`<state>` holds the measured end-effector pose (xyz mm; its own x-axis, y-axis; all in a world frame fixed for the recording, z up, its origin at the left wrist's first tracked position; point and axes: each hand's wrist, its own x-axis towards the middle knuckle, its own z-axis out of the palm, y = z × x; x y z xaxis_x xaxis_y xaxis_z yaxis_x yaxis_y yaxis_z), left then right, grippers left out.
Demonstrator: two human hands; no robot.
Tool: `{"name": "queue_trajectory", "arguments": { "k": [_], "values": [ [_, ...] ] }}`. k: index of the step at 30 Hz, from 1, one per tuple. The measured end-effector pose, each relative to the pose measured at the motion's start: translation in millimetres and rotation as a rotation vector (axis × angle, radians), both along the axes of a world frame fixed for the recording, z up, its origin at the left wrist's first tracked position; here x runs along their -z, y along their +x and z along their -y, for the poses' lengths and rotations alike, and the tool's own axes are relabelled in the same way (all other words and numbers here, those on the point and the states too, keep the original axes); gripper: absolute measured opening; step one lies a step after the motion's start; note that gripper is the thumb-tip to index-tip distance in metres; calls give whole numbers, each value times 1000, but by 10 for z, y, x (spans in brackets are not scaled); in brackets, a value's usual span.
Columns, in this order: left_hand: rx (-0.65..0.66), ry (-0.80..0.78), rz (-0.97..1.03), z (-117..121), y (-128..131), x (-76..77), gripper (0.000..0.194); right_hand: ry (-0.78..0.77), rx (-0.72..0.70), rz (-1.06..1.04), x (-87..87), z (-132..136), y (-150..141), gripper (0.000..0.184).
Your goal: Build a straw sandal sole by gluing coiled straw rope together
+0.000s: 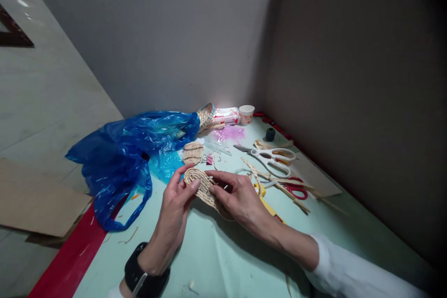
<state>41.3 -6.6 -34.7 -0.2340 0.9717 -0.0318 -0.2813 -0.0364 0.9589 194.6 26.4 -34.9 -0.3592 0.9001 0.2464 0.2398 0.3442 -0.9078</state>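
Between my two hands is a coiled, oval piece of braided straw point(206, 191), held up above the table. My left hand point(178, 200) grips its left end, thumb on the face and fingers behind. On its right side my right hand point(240, 198) pinches the edge between thumb and fingers. Just beyond lies a second woven straw piece point(193, 153) with dark lines across it. A pink binder clip point(209, 159) rests beside that piece. Partly behind my right hand is a yellow-handled tool point(268, 205), whose kind I cannot make out.
White-handled scissors point(270, 156), red-handled scissors point(296, 188), straw strips point(293, 200) and a dark thread spool point(270, 134) lie to the right. A blue plastic bag point(129, 149) spreads over the left. Along the back are a small basket point(206, 116), a pink-white packet point(226, 115) and a paper cup point(247, 115).
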Motion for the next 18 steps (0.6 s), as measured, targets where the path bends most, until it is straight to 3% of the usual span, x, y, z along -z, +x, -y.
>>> {"name": "queue_trajectory", "arguments": {
  "k": [3, 10, 14, 18],
  "values": [
    [-27, 48, -81, -17, -33, 11, 57, 0, -35, 21, -18, -5, -11, 36],
    [-10, 96, -286, -69, -187, 15, 19, 34, -110, 99, -83, -8, -6, 36],
    [33, 85, -310, -30, -206, -23, 16, 70, -150, 170, -124, -1, 48, 37],
    [48, 56, -291, 3, -197, -29, 17, 99, -219, 244, -221, -11, 148, 50]
  ]
}}
